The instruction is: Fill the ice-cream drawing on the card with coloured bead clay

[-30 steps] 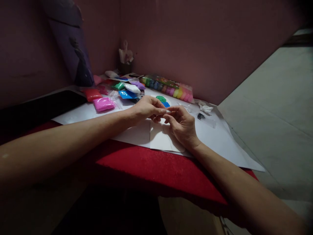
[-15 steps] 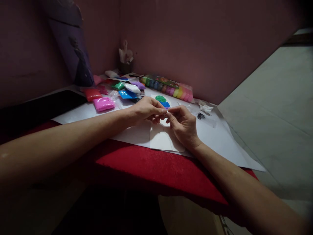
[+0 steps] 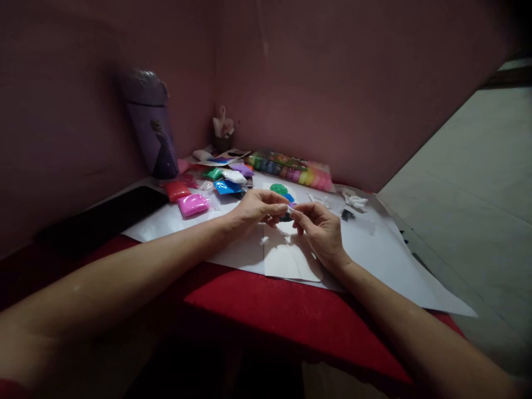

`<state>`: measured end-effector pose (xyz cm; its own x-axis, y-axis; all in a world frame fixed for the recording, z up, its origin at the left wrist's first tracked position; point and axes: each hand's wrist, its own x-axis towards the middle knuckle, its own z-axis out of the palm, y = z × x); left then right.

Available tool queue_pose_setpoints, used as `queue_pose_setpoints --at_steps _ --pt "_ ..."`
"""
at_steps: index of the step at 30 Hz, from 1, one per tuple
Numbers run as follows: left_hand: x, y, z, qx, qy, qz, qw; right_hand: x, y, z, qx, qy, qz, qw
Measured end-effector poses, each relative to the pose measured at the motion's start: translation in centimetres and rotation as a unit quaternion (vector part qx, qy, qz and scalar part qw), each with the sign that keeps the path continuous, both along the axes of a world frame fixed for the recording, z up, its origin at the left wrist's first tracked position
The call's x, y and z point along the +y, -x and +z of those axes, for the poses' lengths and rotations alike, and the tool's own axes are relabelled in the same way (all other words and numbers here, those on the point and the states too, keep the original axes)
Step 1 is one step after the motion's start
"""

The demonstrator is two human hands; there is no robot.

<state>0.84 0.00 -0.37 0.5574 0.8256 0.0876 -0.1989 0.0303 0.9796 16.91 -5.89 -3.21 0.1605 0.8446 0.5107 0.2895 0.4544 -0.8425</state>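
Note:
My left hand (image 3: 262, 207) and my right hand (image 3: 322, 226) meet fingertip to fingertip over a white card (image 3: 291, 263). Both are pinched on a tiny piece of white modelling clay (image 3: 290, 209), mostly covered by the fingers. Beyond them on the card are a textured green clay patch (image 3: 278, 189) and a blue clay patch (image 3: 288, 197). Some purple and black shows just behind the fingertips, partly hidden. A small white bit (image 3: 264, 240) lies by the card's left edge, below my left hand.
Clay packets, including a pink one (image 3: 194, 205) and a blue one (image 3: 227, 187), lie at the left. A long pack of colourful clay (image 3: 291, 170) rests by the wall. Crumpled white material (image 3: 353, 198) and a black smear (image 3: 347, 215) are at right. A purple tumbler (image 3: 152, 133) stands back left.
The camera view has tilted up, so the table sits lower in the picture. Both hands keep their pinch, and the white piece and the black patch behind it show more.

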Motion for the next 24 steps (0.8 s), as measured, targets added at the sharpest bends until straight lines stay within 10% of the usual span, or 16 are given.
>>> queue_pose_setpoints --at_steps 24 --pt "-0.2 0.4 -0.9 0.012 0.079 -0.081 0.994 -1.3 0.1 0.1 -0.165 -0.083 0.009 0.983"
